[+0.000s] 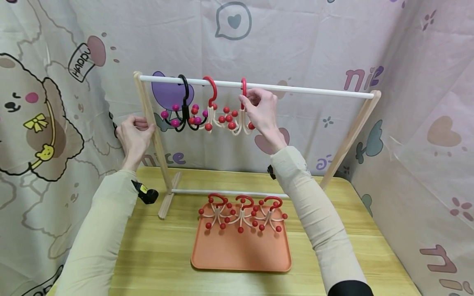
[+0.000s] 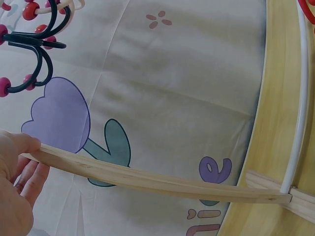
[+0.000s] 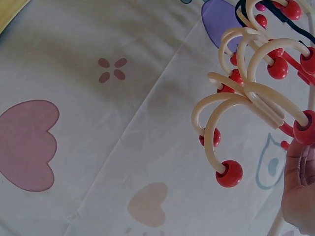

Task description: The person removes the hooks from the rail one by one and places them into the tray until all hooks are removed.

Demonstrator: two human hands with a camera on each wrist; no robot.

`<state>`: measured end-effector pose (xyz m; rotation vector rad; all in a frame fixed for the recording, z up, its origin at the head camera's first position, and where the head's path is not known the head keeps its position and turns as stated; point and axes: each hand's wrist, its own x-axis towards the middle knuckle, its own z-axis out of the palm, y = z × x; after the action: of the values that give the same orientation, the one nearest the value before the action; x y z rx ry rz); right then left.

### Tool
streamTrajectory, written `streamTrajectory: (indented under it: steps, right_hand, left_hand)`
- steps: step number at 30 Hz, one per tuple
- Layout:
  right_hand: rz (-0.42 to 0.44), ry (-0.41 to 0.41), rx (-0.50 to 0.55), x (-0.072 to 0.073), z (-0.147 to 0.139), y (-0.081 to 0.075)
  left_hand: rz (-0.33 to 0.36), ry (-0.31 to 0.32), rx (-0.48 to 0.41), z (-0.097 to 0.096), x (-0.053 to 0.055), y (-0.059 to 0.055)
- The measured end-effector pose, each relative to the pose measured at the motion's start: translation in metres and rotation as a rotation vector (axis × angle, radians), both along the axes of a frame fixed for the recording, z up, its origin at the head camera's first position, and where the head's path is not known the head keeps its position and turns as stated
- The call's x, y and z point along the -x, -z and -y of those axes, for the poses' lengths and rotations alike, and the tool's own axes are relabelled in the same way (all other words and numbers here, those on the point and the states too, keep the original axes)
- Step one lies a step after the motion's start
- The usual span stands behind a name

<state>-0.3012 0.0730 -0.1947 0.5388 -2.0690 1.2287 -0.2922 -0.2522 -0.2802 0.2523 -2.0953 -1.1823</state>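
My left hand (image 1: 134,137) holds the left wooden post (image 1: 155,133) of a small rack, thumb on one side and fingers on the other, as the left wrist view shows. At the rack's white top bar (image 1: 307,90), my right hand (image 1: 262,111) pinches the red hook of a cream multi-arm hanger (image 1: 240,123) with red ball tips. That hook sits over the bar. Left of it hang another red-hooked cream hanger (image 1: 211,90) and a black hanger (image 1: 184,111) with magenta balls. The right fingertips are partly hidden in the right wrist view.
An orange tray (image 1: 240,255) on the wooden table (image 1: 148,250) bears three more red-hooked cream hangers (image 1: 242,214) along its far edge. The rack's lower white rod (image 1: 229,192) runs behind the tray. A patterned curtain (image 1: 303,37) encloses the back and sides.
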Motion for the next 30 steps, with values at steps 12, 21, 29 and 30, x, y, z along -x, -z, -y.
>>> streamTrajectory:
  steps: [12, 21, 29, 30]
  right_hand:
    - [-0.016, -0.012, 0.039, -0.0040, -0.0021, -0.0041]
    - [-0.015, -0.026, 0.086, -0.0053, -0.0039, -0.0071]
    - [-0.009, -0.068, 0.146, -0.0092, -0.0059, -0.0092]
    - [-0.015, -0.067, 0.149, -0.0093, -0.0065, -0.0096]
  left_hand:
    - [-0.015, 0.004, -0.021, -0.0004, 0.0000, 0.0000]
    - [-0.016, 0.007, -0.021, -0.0005, -0.0001, -0.0002]
    - [-0.018, -0.011, -0.007, -0.0004, 0.0003, -0.0010]
    - [-0.016, -0.014, -0.004, -0.0004, 0.0003, -0.0011]
